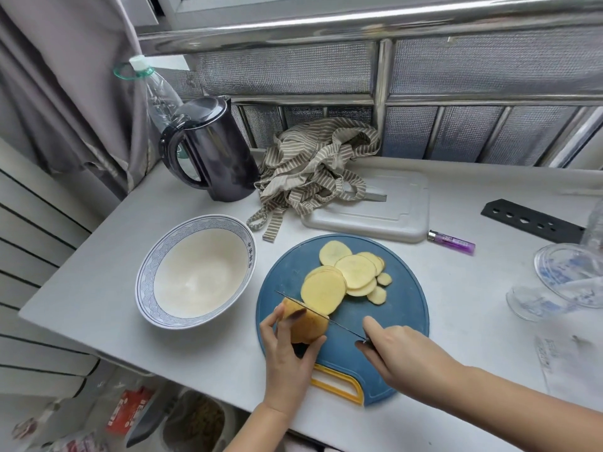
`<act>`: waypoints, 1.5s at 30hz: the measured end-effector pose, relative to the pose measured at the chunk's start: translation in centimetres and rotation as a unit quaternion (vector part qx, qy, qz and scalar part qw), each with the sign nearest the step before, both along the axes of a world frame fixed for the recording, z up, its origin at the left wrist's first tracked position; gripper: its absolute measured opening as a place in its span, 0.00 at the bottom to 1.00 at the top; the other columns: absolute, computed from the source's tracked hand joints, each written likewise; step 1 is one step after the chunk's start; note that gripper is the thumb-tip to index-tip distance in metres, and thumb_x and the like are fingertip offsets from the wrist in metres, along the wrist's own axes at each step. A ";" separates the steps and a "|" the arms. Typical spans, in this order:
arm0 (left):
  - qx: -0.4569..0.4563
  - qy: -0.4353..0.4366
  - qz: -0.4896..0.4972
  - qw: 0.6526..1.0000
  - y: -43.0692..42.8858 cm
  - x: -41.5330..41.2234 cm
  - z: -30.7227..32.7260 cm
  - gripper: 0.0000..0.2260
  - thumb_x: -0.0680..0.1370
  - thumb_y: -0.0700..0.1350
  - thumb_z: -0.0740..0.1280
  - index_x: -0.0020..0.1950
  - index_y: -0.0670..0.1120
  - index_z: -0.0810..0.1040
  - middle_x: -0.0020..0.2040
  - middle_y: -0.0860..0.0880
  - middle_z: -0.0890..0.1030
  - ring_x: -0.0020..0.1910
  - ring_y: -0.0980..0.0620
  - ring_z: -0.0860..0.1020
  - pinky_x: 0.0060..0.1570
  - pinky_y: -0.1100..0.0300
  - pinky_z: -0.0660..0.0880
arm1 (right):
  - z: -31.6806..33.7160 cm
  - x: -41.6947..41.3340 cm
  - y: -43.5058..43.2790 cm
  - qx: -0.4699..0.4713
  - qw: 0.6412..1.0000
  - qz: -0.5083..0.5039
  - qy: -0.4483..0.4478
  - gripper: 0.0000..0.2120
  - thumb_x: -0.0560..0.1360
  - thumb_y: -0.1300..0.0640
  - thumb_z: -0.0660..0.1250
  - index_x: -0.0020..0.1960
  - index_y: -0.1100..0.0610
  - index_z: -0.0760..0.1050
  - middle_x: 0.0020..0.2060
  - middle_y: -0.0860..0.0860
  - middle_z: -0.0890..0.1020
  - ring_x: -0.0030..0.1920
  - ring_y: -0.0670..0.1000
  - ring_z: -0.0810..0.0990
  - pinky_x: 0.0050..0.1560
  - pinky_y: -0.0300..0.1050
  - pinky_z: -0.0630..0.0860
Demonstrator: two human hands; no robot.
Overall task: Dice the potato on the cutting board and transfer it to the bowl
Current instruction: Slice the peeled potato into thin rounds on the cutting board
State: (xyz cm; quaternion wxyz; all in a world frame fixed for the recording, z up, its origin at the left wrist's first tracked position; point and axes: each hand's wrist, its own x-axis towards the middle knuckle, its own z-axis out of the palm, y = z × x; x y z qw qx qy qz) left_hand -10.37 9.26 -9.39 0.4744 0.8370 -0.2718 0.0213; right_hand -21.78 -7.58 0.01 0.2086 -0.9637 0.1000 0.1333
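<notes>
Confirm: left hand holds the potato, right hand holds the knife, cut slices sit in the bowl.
The slices are wrong: the head view shows them on the blue cutting board; the bowl holds none. Left hand holds the potato, right hand the knife.

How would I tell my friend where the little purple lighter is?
Find the round blue cutting board in the middle of the white counter. Just beyond its far right edge, next to the corner of the pale rectangular board, lies the lighter. It is the only small see-through purple thing there, with a silver end.
</notes>
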 end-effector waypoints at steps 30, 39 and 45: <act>0.028 -0.094 -0.027 0.995 0.7 0.6 -0.4 0.23 0.69 0.58 0.73 0.59 0.59 0.68 0.59 0.58 0.61 0.59 0.51 0.67 0.56 0.56 0.70 | -0.2 -0.5 -0.1 0.007 0.999 0.006 0.043 0.13 0.83 0.46 0.49 0.46 0.54 0.56 0.31 0.48 0.66 0.33 0.56 0.67 0.36 0.51 0.63; 0.026 -0.079 -0.018 0.996 0.7 0.4 -0.2 0.19 0.70 0.59 0.68 0.58 0.60 0.67 0.58 0.60 0.58 0.57 0.49 0.70 0.55 0.57 0.72 | -0.5 -0.1 0.3 -0.033 0.997 0.040 0.050 0.10 0.84 0.48 0.47 0.48 0.54 0.56 0.31 0.49 0.67 0.29 0.52 0.64 0.29 0.46 0.58; 0.018 -0.086 -0.019 0.996 0.8 0.4 -0.6 0.22 0.67 0.54 0.76 0.55 0.56 0.69 0.55 0.57 0.60 0.56 0.58 0.64 0.55 0.70 0.70 | -0.9 1.9 0.8 -0.022 0.997 0.052 0.045 0.10 0.84 0.49 0.48 0.48 0.55 0.57 0.31 0.49 0.67 0.29 0.52 0.66 0.29 0.46 0.60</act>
